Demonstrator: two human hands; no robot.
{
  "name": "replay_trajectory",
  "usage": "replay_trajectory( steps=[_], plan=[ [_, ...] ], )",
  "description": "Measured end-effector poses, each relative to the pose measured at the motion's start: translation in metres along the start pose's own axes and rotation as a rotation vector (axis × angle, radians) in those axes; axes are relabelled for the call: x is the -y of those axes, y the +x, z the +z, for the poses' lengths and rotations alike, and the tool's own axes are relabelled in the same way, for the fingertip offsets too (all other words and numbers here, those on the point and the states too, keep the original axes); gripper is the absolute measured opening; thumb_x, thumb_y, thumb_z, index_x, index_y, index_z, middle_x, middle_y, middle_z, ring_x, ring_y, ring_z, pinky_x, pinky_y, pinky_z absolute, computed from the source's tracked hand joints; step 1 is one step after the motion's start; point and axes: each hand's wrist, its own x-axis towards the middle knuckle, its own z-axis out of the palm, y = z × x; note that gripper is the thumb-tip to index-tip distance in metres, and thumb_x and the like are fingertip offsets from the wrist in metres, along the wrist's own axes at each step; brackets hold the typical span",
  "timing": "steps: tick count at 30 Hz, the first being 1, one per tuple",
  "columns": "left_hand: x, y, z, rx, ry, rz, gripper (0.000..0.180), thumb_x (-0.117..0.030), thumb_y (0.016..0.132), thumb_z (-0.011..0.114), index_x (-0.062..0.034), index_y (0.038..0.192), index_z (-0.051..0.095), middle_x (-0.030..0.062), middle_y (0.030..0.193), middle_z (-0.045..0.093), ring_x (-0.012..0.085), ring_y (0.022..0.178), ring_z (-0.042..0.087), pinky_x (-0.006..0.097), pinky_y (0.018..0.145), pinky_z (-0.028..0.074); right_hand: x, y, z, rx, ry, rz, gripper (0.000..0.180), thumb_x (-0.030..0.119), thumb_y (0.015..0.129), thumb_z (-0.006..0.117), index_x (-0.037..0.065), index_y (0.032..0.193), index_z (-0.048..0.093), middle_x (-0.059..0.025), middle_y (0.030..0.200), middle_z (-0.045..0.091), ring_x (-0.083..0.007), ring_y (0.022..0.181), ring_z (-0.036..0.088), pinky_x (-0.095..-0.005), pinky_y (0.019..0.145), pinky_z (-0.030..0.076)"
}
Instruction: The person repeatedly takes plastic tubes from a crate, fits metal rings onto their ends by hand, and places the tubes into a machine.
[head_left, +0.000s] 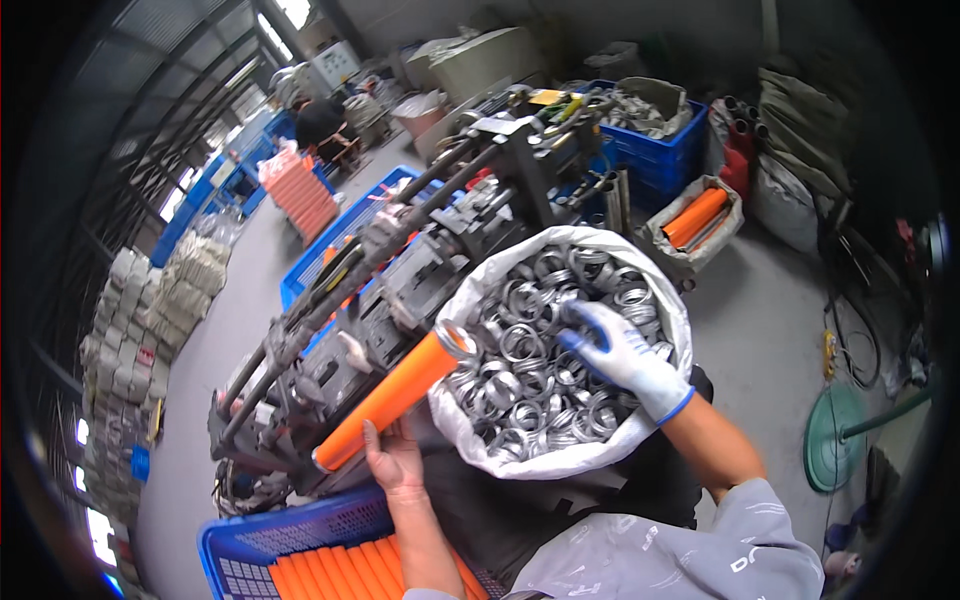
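Note:
My left hand (pixel 396 458), bare, is closed around the lower part of an orange tube (pixel 385 400). The tube slants up to the right, and a silver metal ring (pixel 456 340) sits at its upper end, by the rim of a white sack (pixel 560 468). Loose metal rings (pixel 520 342) fill that sack. Over the rings is my right hand (pixel 620 352) in a white and blue glove, thumb and fingers apart and its fingertips at the pile. No ring shows plainly in its grasp.
A dark machine with long bars (pixel 400 285) stands left of the sack. Below it, a blue basket (pixel 290 528) holds several orange tubes. A smaller sack with orange tubes (pixel 695 218), a blue crate (pixel 650 150) and a green round base (pixel 834 438) stand to the right. Another person (pixel 322 122) is farther back.

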Motion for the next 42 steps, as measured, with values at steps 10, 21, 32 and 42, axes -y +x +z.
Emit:
replay_trajectory(
  steps=[10,21,32,42],
  plan=[
    [0.011,0.159,0.048,-0.095,0.143,0.103,0.050,-0.030,0.097,0.069,-0.0003,0.134,0.054,0.0113,0.136,0.058,0.0236,0.125,0.056,0.038,0.114,0.041,0.008,0.003,0.009,0.140,-0.204,-0.006,0.057,0.047,0.091,0.068,0.003,0.126,0.065,-0.0206,0.126,0.064,-0.0379,0.118,0.060,-0.0462,0.104,0.046],
    [0.015,0.134,0.060,-0.126,-0.032,0.014,0.054,-0.029,0.088,0.076,0.0007,0.128,0.053,0.0120,0.131,0.059,0.0254,0.121,0.058,0.042,0.108,0.047,0.013,0.006,0.000,0.089,-0.022,-0.088,0.062,0.036,0.086,0.078,0.002,0.134,0.059,-0.0205,0.124,0.065,-0.0351,0.112,0.065,-0.0421,0.098,0.050],
    [0.009,-0.029,0.070,0.055,0.029,-0.017,0.041,-0.036,0.097,0.065,-0.0058,0.125,0.062,0.0118,0.124,0.068,0.0271,0.118,0.064,0.044,0.106,0.050,0.068,-0.002,0.005,0.343,0.472,-0.177,0.098,0.024,0.079,0.088,0.000,0.155,0.032,-0.0154,0.150,0.048,-0.0250,0.136,0.049,-0.0380,0.113,0.039],
    [-0.016,-0.057,0.038,-0.118,-0.126,0.079,0.043,-0.031,0.096,0.067,-0.0015,0.126,0.058,0.0149,0.129,0.063,0.0277,0.121,0.062,0.044,0.105,0.053,0.049,-0.040,0.028,0.208,1.890,0.490,0.074,0.068,0.097,0.046,0.008,0.139,0.056,-0.0187,0.129,0.064,-0.0199,0.093,0.068,-0.0346,0.086,0.058]
  ],
)
